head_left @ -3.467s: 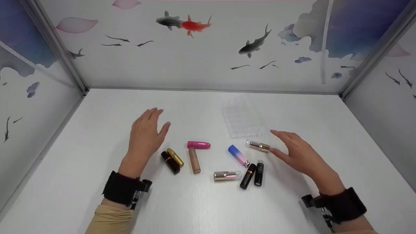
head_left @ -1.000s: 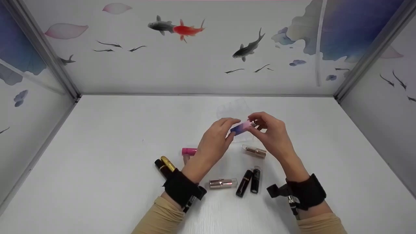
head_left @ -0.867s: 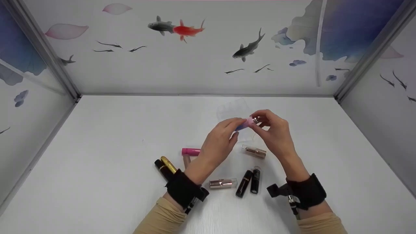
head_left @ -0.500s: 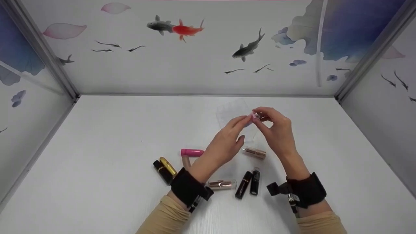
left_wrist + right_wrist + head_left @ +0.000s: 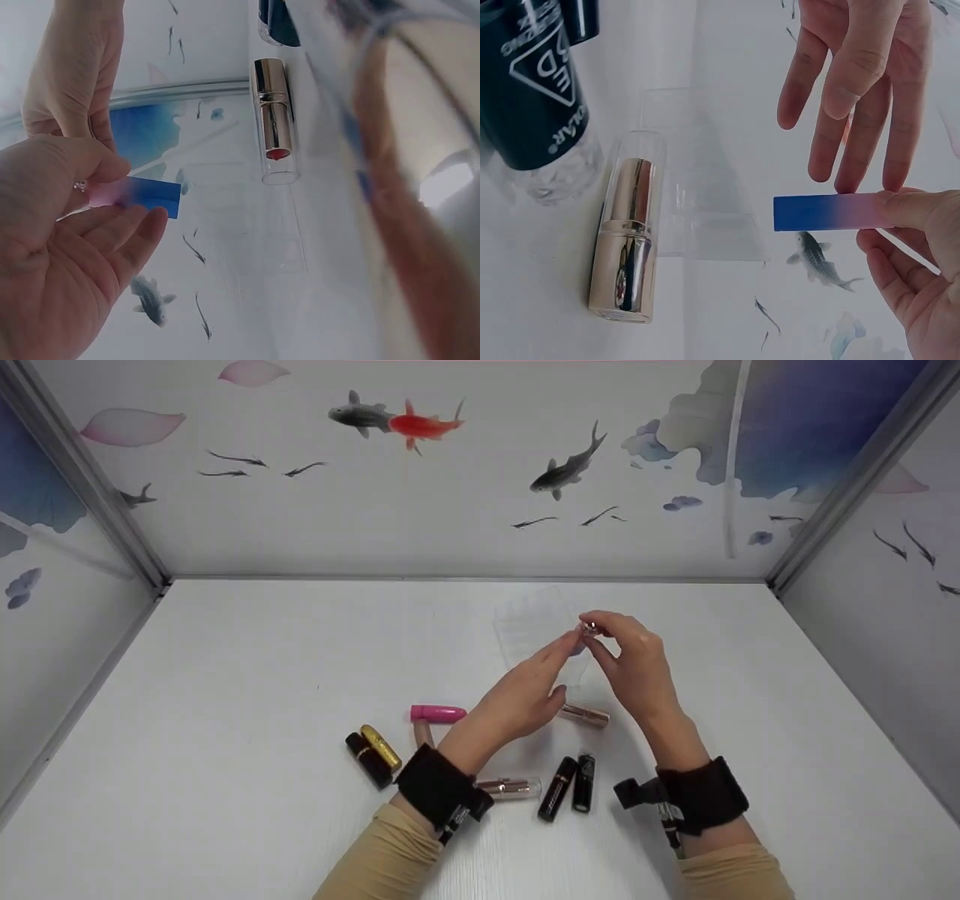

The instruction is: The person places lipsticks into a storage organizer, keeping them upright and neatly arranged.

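Between the right hand's [image 5: 922, 255] pinching fingers sits the blue-pink tube [image 5: 829, 212]; left hand's [image 5: 525, 697] fingers straight, apart.

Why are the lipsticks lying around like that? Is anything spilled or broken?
Nothing looks spilled or broken. The lipsticks lie loose on their sides on the table, pointing every which way. One blue-pink tube is off the table, pinched in the right hand, above a clear tray.

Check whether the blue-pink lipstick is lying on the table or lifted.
Lifted: the right hand pinches the blue-pink lipstick clear of the table.
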### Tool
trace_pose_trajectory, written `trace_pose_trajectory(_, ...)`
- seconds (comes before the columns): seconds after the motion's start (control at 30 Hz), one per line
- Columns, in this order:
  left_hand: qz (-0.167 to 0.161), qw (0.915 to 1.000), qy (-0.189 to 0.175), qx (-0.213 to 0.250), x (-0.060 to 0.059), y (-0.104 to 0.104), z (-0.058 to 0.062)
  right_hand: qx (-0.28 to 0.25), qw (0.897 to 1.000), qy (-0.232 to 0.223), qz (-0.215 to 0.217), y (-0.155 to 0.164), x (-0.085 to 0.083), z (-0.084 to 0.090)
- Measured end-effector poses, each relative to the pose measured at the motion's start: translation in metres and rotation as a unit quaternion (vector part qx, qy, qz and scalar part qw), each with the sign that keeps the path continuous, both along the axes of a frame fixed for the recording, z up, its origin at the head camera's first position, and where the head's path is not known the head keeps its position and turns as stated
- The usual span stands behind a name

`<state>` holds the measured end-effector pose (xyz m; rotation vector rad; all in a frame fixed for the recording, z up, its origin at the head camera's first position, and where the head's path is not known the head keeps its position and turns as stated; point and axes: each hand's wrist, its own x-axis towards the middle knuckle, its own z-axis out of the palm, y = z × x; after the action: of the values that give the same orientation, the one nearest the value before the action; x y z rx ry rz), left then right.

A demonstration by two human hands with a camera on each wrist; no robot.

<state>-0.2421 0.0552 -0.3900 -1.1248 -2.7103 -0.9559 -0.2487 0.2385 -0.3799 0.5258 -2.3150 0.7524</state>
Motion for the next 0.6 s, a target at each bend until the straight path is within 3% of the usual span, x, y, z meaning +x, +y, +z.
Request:
trace_pose_trajectory(0.2,-0.016,0.9995,-0.021,-0.017,-0.0032,-0.0008,-0.0037,0.022,1.0,0.004,-0.001,-0.0008,-0.0006,-0.0019)
trace_pose_trajectory(0.6,-0.008,0.9984,-0.038,-0.042,-0.0033,0.0006,-0.0102,0.029,0.999,-0.025,-0.008,-0.0009,-0.0028,-0.0065)
